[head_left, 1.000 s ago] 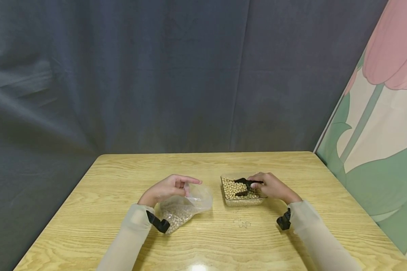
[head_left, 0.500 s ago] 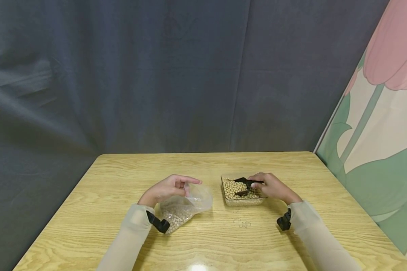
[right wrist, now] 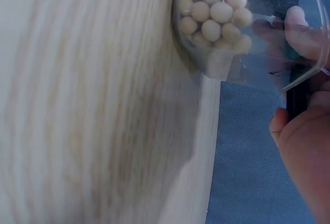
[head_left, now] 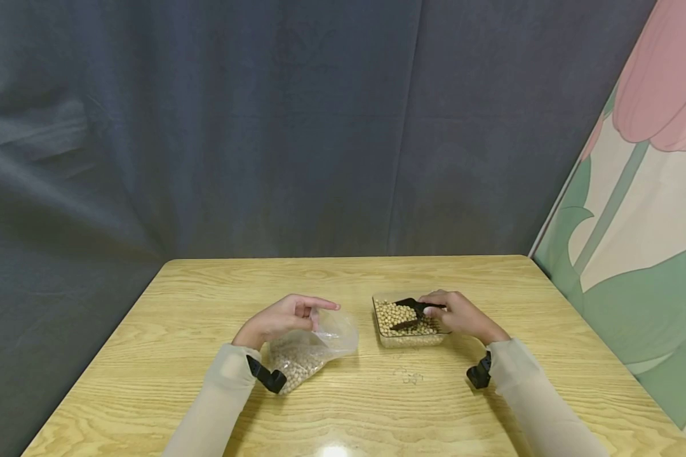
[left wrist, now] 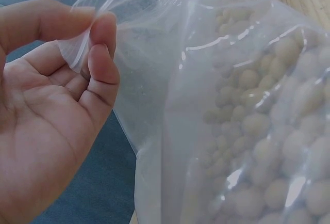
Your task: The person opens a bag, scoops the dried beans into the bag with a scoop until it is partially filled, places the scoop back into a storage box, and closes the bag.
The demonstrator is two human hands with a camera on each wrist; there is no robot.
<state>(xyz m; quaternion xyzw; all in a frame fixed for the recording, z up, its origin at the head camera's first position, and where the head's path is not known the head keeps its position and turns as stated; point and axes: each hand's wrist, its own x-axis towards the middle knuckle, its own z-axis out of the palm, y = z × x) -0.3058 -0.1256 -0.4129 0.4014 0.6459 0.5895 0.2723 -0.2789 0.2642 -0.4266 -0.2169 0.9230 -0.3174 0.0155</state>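
In the head view my left hand (head_left: 282, 320) pinches the mouth edge of a clear plastic bag (head_left: 340, 336), which lies slumped on the table with round pale beans (head_left: 300, 368) inside. The left wrist view shows the bag's rim (left wrist: 85, 38) between thumb and fingertips. To the right, my right hand (head_left: 460, 314) grips the handle of a black scoop (head_left: 414, 304). Its blade sits among the same kind of beans in a clear rectangular container (head_left: 411, 341). The container wall partly covers the fingers in the right wrist view, where the black handle (right wrist: 297, 97) shows.
A wood-grain table (head_left: 343, 416) carries everything. Faint clear scraps or marks (head_left: 408, 377) lie in front of the container. Behind the table hangs a dark blue curtain (head_left: 286, 139), and a flower-patterned panel (head_left: 634, 209) stands at the right.
The scoop has shifted and tilted slightly in the container, its lower edge reaching a little farther left among the beans. My left hand and the bag have stayed still.
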